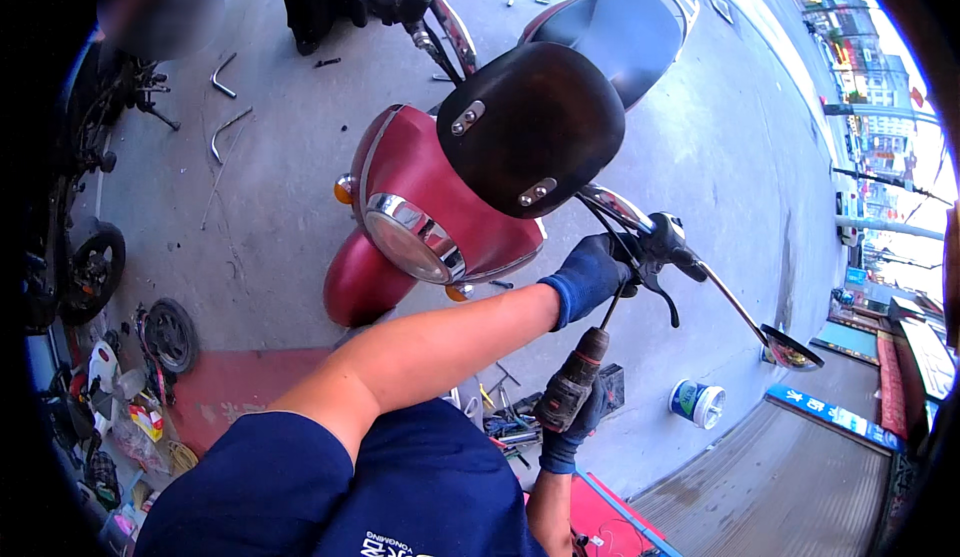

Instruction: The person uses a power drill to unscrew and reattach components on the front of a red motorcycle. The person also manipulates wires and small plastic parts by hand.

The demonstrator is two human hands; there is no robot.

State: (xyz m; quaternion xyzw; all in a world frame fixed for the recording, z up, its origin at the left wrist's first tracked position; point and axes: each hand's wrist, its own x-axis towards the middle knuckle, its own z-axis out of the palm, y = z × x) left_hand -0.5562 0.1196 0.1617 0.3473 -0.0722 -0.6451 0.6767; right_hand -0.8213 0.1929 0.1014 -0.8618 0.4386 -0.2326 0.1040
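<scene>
In the head view, a dark red scooter [440, 172] stands in front of me with a round chrome-rimmed headlight [412, 241] and a dark rounded windshield [535, 122]. My right hand [578, 432], in a blue work glove, is wrapped round a cordless drill [572, 382]. Its long bit [612, 309] points up at the underside of the handlebar control [665, 242]. My left hand [592, 279], gloved too, is closed beside that control, close to the bit's tip; what its fingers pinch is hidden. A brake lever [664, 299] juts out just right of it.
A round mirror [792, 349] sticks out on its stem at the right. A white bucket [697, 404] stands on the concrete. Tools [510, 425] lie heaped below the drill. Further left are a loose wheel [170, 335], bent metal tubes [225, 137] and a parked motorbike [88, 267].
</scene>
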